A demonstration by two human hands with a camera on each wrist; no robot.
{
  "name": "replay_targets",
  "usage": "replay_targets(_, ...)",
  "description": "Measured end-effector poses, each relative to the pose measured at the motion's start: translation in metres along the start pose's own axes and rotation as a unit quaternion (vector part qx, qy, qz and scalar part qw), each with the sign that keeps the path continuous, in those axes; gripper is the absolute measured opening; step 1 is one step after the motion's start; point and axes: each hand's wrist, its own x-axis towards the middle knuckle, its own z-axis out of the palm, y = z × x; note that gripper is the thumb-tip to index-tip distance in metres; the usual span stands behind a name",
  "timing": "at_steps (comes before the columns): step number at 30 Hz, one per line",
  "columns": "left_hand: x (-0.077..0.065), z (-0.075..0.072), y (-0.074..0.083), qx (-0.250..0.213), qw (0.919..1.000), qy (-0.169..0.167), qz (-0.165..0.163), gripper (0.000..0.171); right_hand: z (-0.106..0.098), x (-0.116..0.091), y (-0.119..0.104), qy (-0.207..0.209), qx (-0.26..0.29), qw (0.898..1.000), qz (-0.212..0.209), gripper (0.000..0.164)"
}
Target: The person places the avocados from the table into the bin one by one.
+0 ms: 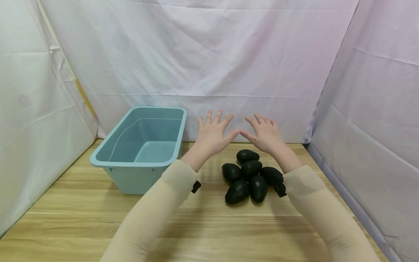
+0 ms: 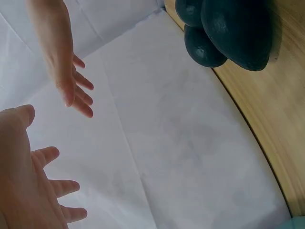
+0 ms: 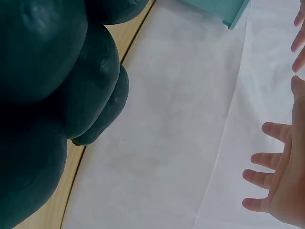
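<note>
Both hands are held up above the table with fingers spread and nothing in them. My left hand (image 1: 212, 136) is between the blue-green basin and the avocados, its thumb tip close to the other thumb. My right hand (image 1: 264, 134) is raised just above and behind the group of avocados (image 1: 251, 169). Several dark avocados lie clustered on the table; part of the right side of the group is near the right cuff. In the left wrist view some avocados (image 2: 236, 28) show at the top right, and in the right wrist view others (image 3: 90, 83) fill the left side.
A deep blue-green plastic basin (image 1: 137, 165) stands on the left of the wooden table (image 1: 212, 233), with nothing visible inside. White cloth (image 1: 209, 54) hangs behind the table and along both sides. A small black wrist device (image 1: 196, 187) shows beneath the left cuff.
</note>
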Motion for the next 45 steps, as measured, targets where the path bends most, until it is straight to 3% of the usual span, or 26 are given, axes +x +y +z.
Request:
replay_targets(13,-0.029,-0.011,0.001,0.000,0.9990,0.017,0.041,0.067,-0.001,-0.023,0.007,0.028,0.014,0.999,-0.043,0.075)
replay_targets(22,-0.048,-0.017,-0.004,0.013,0.9975,0.028,0.064,0.066,0.001,-0.041,0.013,0.037,0.022,0.998,-0.043,0.071)
replay_targets(37,-0.077,-0.025,-0.021,-0.011,0.9886,0.101,0.111,0.060,0.008,-0.074,0.025,0.061,0.050,0.995,-0.066,0.062)
replay_targets(45,-0.090,-0.030,-0.030,-0.017,0.9851,0.120,0.122,0.058,0.021,-0.088,0.037,0.089,0.068,0.991,-0.071,0.058)
